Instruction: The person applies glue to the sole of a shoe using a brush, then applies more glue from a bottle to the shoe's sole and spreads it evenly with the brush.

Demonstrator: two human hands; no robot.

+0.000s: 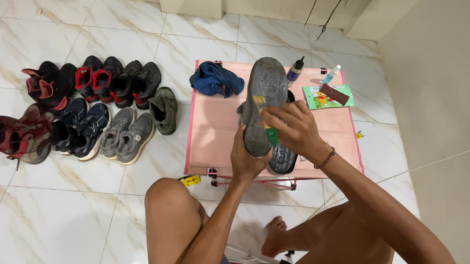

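Head view: your left hand (249, 160) clamps the grey shoe (264, 102) sole-up above the pink surface (214, 132), mid-width; your right hand (292, 129) pinches a brush (266, 123). The shoe looks light, its sole stiff, likely slick; grip its sides.

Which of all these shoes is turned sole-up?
The grey shoe held over the pink table in the left hand; the floor pairs stand upright.

Shoes on the floor (118, 135): about eleven, exact count unclear
Shoes at the worktop (219, 132): two, one sole-up (265, 89), one beneath (283, 159)
Bottles (294, 71): two
Cloths (216, 79): one, blue
Wipe packs (325, 98): one
Brushes (270, 133): one
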